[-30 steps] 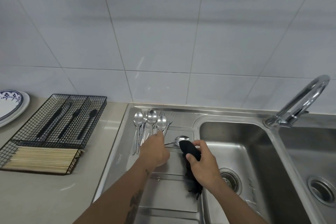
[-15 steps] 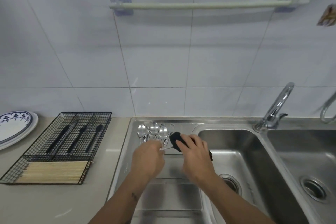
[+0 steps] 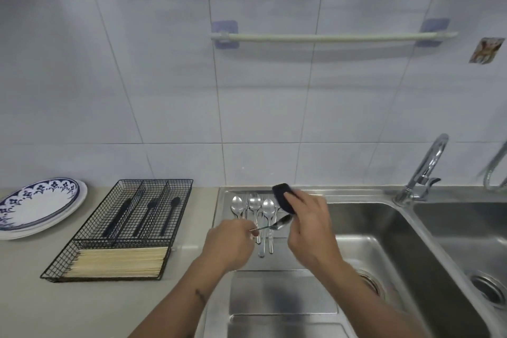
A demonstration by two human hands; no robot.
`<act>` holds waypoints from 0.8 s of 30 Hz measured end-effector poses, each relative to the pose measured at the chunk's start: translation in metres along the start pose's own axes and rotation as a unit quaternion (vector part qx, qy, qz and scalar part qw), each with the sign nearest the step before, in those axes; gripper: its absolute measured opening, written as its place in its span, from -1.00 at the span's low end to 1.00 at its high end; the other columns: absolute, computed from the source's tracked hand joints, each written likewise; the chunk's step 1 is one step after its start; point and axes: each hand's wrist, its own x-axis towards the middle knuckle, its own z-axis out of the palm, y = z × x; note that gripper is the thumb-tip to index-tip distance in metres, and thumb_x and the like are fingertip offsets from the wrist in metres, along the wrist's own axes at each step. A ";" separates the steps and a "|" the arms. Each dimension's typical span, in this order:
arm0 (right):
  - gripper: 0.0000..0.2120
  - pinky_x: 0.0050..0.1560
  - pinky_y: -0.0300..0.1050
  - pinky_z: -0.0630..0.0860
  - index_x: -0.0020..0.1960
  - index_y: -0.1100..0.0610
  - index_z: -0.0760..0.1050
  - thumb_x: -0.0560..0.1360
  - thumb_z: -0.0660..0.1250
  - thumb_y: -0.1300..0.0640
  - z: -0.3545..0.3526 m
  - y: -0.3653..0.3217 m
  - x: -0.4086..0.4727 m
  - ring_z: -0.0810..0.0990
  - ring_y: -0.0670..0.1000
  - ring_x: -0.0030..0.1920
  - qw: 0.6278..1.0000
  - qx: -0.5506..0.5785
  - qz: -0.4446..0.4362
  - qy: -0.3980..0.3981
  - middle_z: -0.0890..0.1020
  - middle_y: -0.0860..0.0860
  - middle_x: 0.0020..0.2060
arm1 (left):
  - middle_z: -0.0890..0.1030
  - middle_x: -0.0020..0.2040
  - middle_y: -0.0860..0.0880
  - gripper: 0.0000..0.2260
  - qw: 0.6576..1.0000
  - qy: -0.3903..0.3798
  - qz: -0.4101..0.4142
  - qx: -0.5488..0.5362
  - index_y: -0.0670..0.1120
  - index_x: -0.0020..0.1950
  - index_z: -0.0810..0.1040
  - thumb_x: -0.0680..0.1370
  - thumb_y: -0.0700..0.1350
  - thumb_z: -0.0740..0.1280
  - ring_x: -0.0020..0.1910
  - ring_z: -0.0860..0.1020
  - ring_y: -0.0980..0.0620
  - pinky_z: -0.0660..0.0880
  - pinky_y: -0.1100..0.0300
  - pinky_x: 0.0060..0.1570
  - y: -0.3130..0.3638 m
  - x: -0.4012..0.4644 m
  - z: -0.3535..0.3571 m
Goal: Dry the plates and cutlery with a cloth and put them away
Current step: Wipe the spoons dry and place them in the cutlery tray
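A white tiled wall (image 3: 164,90) fills the top of the view, and more of it shows now than half a second ago, so the pale towel bar (image 3: 332,37) sits lower in the picture. Under it is a steel double sink (image 3: 397,241) with a tap (image 3: 428,167) at the back. Left of the sink, a black wire tray (image 3: 120,228) stands on the counter (image 3: 33,296), holding black cutlery in the back parts and pale chopsticks (image 3: 118,261) in the front part. Blue and white plates (image 3: 38,206) are stacked at the far left.

Both hands are over the draining board (image 3: 274,299), close together but not touching. The right hand (image 3: 310,228) has lifted higher than before and grips a dark cloth (image 3: 284,197) with curled fingers. The left hand (image 3: 230,244) pinches the handle of a spoon (image 3: 282,223), and its bowl now shows bare just under the cloth; before, the cloth covered it. Three more spoons (image 3: 255,208) lie side by side on the board behind the hands, where they lay before
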 end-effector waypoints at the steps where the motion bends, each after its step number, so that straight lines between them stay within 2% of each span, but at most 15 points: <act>1: -0.47 0.28 -0.12 0.37 0.33 0.16 0.48 0.37 0.24 0.36 0.004 -0.013 -0.006 0.37 0.05 0.18 0.999 -0.001 -0.033 -0.014 0.49 -0.02 0.30 | 0.69 -0.04 0.02 -0.72 1.000 -0.010 0.002 -0.027 0.07 0.01 0.66 0.51 -0.15 0.17 0.00 0.61 -0.07 0.55 0.03 0.07 -0.001 -0.002 -0.006; 3: -0.43 0.25 -0.12 0.42 0.32 0.12 0.48 0.32 0.31 0.37 0.014 -0.025 -0.019 0.37 0.04 0.16 0.995 -0.031 -0.083 -0.035 0.49 -0.04 0.30 | 0.67 -0.09 0.00 -0.75 0.998 -0.035 0.006 -0.058 0.00 -0.09 0.66 0.44 -0.11 0.18 -0.04 0.60 -0.06 0.54 0.03 0.02 -0.002 -0.007 -0.017; 4: -0.41 0.23 -0.09 0.45 0.31 0.11 0.49 0.29 0.34 0.38 0.019 -0.024 -0.024 0.38 0.04 0.16 0.996 -0.043 -0.076 -0.035 0.49 -0.05 0.29 | 0.66 -0.07 0.00 -0.77 0.997 -0.051 0.004 -0.059 -0.03 -0.12 0.65 0.45 -0.09 0.19 -0.04 0.58 -0.04 0.53 0.05 0.02 -0.003 -0.010 -0.020; 7: -0.38 0.14 -0.02 0.53 0.29 0.12 0.50 0.24 0.37 0.42 0.023 -0.021 -0.031 0.39 0.04 0.13 0.999 -0.027 0.018 -0.016 0.51 -0.05 0.26 | 0.64 -0.06 -0.04 -0.79 0.994 -0.073 0.000 -0.077 -0.02 -0.24 0.57 0.55 -0.11 0.22 -0.10 0.56 0.00 0.46 0.11 -0.06 -0.018 -0.015 -0.022; 8: -0.38 0.15 -0.02 0.53 0.29 0.13 0.50 0.24 0.37 0.41 0.023 -0.025 -0.031 0.39 0.05 0.13 0.999 -0.035 0.010 -0.011 0.51 -0.04 0.26 | 0.64 -0.06 -0.03 -0.77 0.993 -0.072 0.001 -0.094 -0.02 -0.26 0.55 0.57 -0.10 0.22 -0.10 0.57 0.01 0.48 0.10 -0.06 -0.024 -0.014 -0.023; 9: -0.38 0.17 -0.03 0.51 0.28 0.14 0.51 0.23 0.38 0.40 0.023 -0.028 -0.032 0.39 0.07 0.15 0.998 -0.050 -0.023 -0.012 0.51 -0.02 0.27 | 0.64 -0.09 -0.01 -0.75 0.990 -0.074 0.007 -0.117 -0.02 -0.26 0.56 0.59 -0.08 0.22 -0.12 0.57 0.05 0.50 0.10 -0.08 -0.028 -0.013 -0.024; 11: -0.40 0.19 -0.05 0.49 0.27 0.14 0.53 0.24 0.40 0.38 0.023 -0.033 -0.034 0.40 0.09 0.17 0.992 -0.078 -0.102 -0.017 0.51 0.01 0.29 | 0.59 -0.24 0.06 -0.72 0.981 -0.085 0.021 -0.176 -0.03 -0.20 0.60 0.64 -0.05 0.20 -0.30 0.51 0.16 0.44 0.23 -0.24 -0.031 -0.010 -0.025; 13: -0.40 0.19 -0.02 0.50 0.27 0.13 0.53 0.25 0.40 0.41 0.023 -0.029 -0.033 0.40 0.09 0.18 0.992 -0.081 -0.094 -0.010 0.52 0.01 0.28 | 0.53 -0.36 0.05 -0.71 0.974 -0.098 0.027 -0.203 -0.07 -0.10 0.63 0.67 -0.05 0.17 -0.41 0.46 0.19 0.43 0.33 -0.30 -0.031 -0.010 -0.023; 15: -0.39 0.16 0.01 0.53 0.28 0.13 0.52 0.25 0.39 0.42 0.021 -0.026 -0.032 0.40 0.09 0.17 0.997 -0.072 -0.022 0.005 0.52 0.01 0.27 | 0.58 -0.40 0.01 -0.71 0.969 -0.120 0.033 -0.213 -0.13 -0.05 0.63 0.68 -0.09 0.15 -0.37 0.53 0.18 0.52 0.22 -0.08 -0.033 -0.009 -0.017; 16: -0.40 0.16 0.02 0.53 0.28 0.14 0.52 0.26 0.39 0.42 0.020 -0.028 -0.030 0.41 0.09 0.17 0.997 -0.071 -0.010 0.010 0.53 0.01 0.26 | 0.62 -0.38 -0.03 -0.72 0.962 -0.133 0.037 -0.234 -0.17 -0.05 0.63 0.68 -0.13 0.15 -0.32 0.58 0.14 0.55 0.10 0.03 -0.036 -0.007 -0.015; 17: -0.41 0.19 0.00 0.52 0.28 0.14 0.53 0.26 0.39 0.42 0.019 -0.031 -0.029 0.41 0.09 0.18 0.997 -0.073 -0.025 0.007 0.53 0.01 0.26 | 0.65 -0.34 -0.07 -0.73 0.952 -0.147 0.042 -0.266 -0.21 -0.04 0.61 0.68 -0.18 0.15 -0.28 0.61 0.07 0.55 0.01 0.06 -0.039 -0.005 -0.013; 18: -0.42 0.21 -0.03 0.49 0.27 0.13 0.54 0.26 0.39 0.41 0.018 -0.034 -0.029 0.41 0.09 0.19 0.995 -0.076 -0.057 -0.006 0.53 0.01 0.27 | 0.66 -0.32 -0.10 -0.75 0.940 -0.157 0.045 -0.300 -0.24 -0.03 0.60 0.67 -0.23 0.15 -0.27 0.61 0.00 0.56 0.00 0.01 -0.040 -0.003 -0.011; 20: -0.44 0.25 -0.08 0.45 0.26 0.13 0.54 0.28 0.39 0.41 0.019 -0.033 -0.028 0.41 0.08 0.22 0.991 -0.080 -0.102 -0.028 0.52 0.01 0.27 | 0.66 -0.28 -0.11 -0.77 0.927 -0.163 0.044 -0.336 -0.29 0.04 0.59 0.66 -0.30 0.14 -0.31 0.59 -0.01 0.53 0.19 -0.20 -0.041 0.000 -0.012; 22: -0.46 0.29 -0.06 0.43 0.30 0.13 0.52 0.35 0.32 0.43 0.020 -0.024 -0.025 0.38 0.05 0.22 0.999 -0.041 -0.023 -0.004 0.51 0.00 0.28 | 0.67 -0.24 -0.08 -0.76 0.923 -0.167 0.027 -0.344 -0.26 0.11 0.59 0.64 -0.33 0.13 -0.33 0.58 0.05 0.44 0.33 -0.35 -0.037 -0.004 -0.010; 24: -0.48 0.30 -0.05 0.40 0.31 0.13 0.50 0.41 0.23 0.44 0.019 -0.015 -0.021 0.37 0.02 0.20 0.995 0.009 0.097 0.035 0.52 -0.02 0.25 | 0.68 -0.19 -0.06 -0.74 0.921 -0.164 0.007 -0.353 -0.16 0.11 0.58 0.62 -0.32 0.11 -0.32 0.58 0.07 0.38 0.31 -0.39 -0.035 -0.007 -0.005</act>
